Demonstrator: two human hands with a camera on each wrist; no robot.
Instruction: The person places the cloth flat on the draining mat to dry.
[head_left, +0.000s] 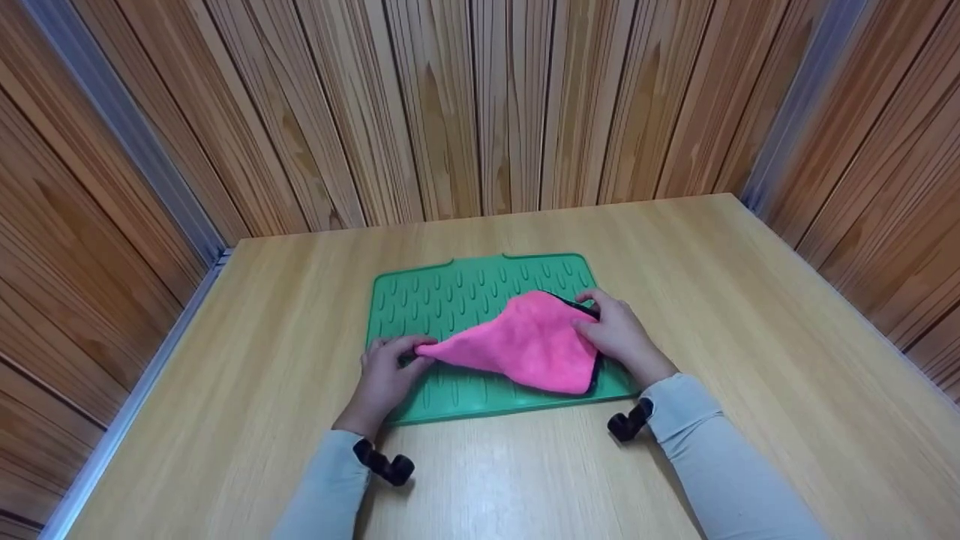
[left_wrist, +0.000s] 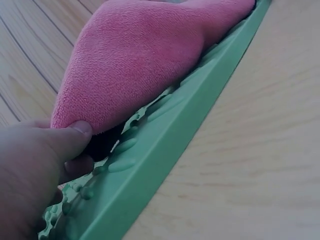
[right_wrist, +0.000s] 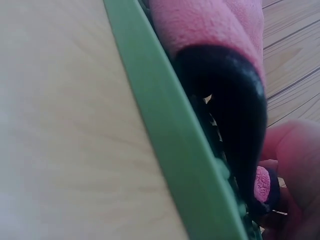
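Note:
A pink fleecy cloth (head_left: 536, 341) with a black edge lies across the green ridged mat (head_left: 409, 300), partly raised off it. My left hand (head_left: 384, 379) pinches its narrow left end between thumb and fingers. In the left wrist view the pink cloth (left_wrist: 135, 60) bulges up from the thumb, with a dark underside showing below. At the wide right end, my right hand (head_left: 619, 334) grips the cloth by its black-edged side. The right wrist view shows the black edge (right_wrist: 245, 107) curving down to those fingers, which are partly cut off by the frame.
The mat lies on a light wooden table (head_left: 750, 315), its raised rim (left_wrist: 165, 155) running along the near side. Wood-panelled walls (head_left: 480, 105) stand behind and at both sides. A black wrist camera (head_left: 386, 465) sits on each sleeve.

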